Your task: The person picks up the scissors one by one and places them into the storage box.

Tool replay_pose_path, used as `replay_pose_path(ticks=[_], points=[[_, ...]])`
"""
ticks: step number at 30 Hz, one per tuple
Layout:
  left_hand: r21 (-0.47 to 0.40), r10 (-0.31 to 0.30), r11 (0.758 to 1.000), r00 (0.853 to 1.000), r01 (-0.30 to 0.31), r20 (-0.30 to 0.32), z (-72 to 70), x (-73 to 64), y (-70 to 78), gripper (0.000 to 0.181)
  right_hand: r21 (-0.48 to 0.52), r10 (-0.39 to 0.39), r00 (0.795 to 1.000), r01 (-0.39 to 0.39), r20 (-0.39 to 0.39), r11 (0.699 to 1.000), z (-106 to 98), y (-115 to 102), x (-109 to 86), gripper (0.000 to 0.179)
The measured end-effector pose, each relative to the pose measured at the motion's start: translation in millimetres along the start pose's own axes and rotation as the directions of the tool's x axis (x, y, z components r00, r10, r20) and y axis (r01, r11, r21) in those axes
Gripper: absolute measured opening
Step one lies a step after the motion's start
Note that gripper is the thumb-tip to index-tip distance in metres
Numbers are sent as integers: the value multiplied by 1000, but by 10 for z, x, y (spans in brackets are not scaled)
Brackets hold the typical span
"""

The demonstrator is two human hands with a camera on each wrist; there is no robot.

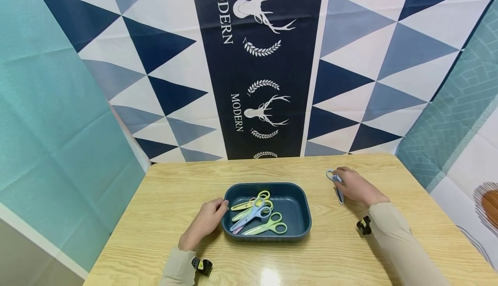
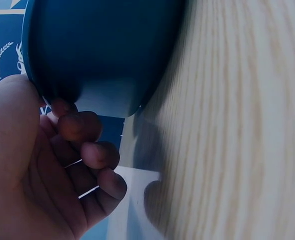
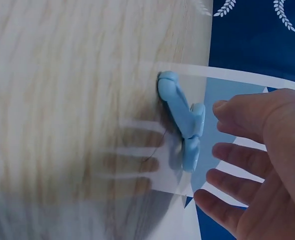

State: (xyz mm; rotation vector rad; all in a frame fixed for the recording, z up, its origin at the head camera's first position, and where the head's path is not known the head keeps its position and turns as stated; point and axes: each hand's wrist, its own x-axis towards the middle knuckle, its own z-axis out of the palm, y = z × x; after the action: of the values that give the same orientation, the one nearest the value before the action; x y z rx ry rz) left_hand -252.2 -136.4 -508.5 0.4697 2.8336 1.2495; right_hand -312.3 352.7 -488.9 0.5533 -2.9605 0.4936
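My left hand (image 1: 208,219) pinches the left rim of a dark blue tray (image 1: 268,184), thumb on top and curled fingers against the outer wall, as the left wrist view shows. Several scissors lie piled in the tray's left half: green scissors (image 1: 261,229) in front, blue scissors (image 1: 250,215) and yellow scissors (image 1: 243,205) behind. To the right of the tray, another pair of blue scissors (image 1: 339,195) lies on the table. Over it hovers my right hand (image 1: 355,186); in the right wrist view its fingers are spread, with a gap between them and the scissors' handles (image 3: 180,115).
Both hands work over a light wooden table (image 1: 167,191). Behind its far edge hangs a patterned cloth (image 1: 264,70) with triangles and deer heads. A teal cloth (image 1: 58,104) hangs on the left side.
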Motion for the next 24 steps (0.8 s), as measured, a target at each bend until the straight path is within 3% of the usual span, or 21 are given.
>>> replay_pose_path(ticks=[9,16,24], points=[[3,1,1000,1000,-1,0,1,7,-13,39,34,-4,1000,4,0,999,22,28,37,30],[-11,6,1000,1000,-6,3,9,3,-32,39,61,-39,999,39,-2,997,44,59,63,16],[-12,-2,1000,1000,2,9,-8,-4,-6,41,55,-69,997,67,27,996,45,60,81,27]])
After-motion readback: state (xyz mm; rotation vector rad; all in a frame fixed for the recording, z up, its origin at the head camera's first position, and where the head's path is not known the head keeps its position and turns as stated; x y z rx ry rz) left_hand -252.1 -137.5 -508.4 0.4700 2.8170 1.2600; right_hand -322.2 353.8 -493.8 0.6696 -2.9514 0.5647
